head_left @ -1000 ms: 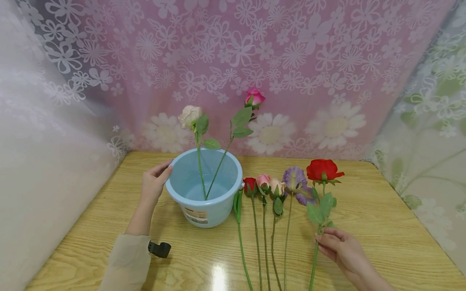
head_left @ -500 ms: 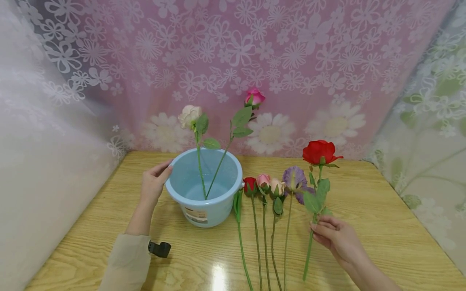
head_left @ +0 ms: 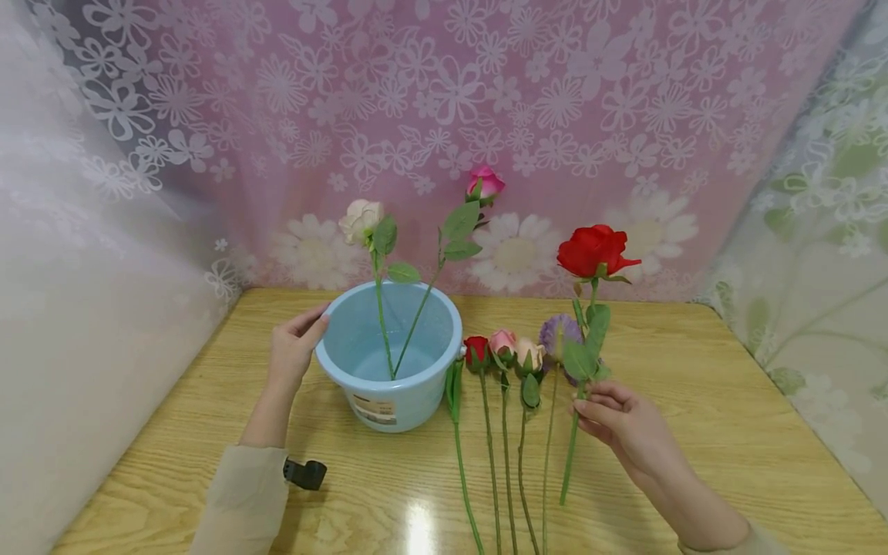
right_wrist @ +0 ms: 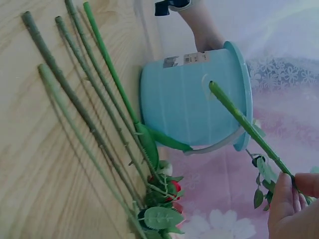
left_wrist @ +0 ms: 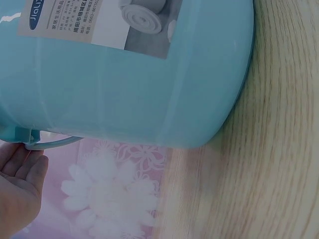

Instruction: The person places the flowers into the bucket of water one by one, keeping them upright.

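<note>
White rose [head_left: 361, 222]; magenta rose [head_left: 487, 183] (in bucket [head_left: 419, 408])

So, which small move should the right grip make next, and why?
I would probably bring the large red rose leftward over the blue bucket: the right grip holds it off the table, the left grip holds the bucket, and a white rose and magenta rose have their stems inside.

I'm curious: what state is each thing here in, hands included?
Blue bucket: upright on the table
White flower: standing in the bucket
Bright pink flower: leaning in the bucket
Large red flower: held up, bloom uppermost
Small red rose: lying
Light pink rose: lying
Cream rose: lying
Purple flower: lying, partly hidden
Green stem: lying, bloom unclear
Left hand: holding the bucket's rim
Right hand: pinching the large red flower's stem
</note>
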`<state>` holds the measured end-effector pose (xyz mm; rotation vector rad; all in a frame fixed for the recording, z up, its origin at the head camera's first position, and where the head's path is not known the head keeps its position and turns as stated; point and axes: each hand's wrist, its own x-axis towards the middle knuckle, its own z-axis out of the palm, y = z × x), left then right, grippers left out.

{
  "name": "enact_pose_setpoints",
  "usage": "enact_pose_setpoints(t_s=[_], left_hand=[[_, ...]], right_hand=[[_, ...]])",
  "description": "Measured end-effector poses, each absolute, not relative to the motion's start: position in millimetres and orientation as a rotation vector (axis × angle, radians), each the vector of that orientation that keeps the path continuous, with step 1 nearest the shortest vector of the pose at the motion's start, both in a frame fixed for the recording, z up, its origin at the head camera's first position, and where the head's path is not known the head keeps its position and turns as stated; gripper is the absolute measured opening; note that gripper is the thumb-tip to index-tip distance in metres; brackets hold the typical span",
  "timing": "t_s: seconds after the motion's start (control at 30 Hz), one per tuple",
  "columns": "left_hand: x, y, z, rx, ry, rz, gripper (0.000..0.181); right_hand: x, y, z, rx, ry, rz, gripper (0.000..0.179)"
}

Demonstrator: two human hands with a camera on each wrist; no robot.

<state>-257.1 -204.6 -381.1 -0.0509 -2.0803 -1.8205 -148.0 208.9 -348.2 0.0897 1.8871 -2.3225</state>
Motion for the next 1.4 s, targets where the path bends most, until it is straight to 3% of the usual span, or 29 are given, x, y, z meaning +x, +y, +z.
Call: enact_pose_setpoints(t_s=[1.4], left_hand=[[-256,-205,-382,-0.07,-2.073,-1.813,0.038]], right_hand=[[-203,113,-264,-0.307,1.819,-2.636,0.017]])
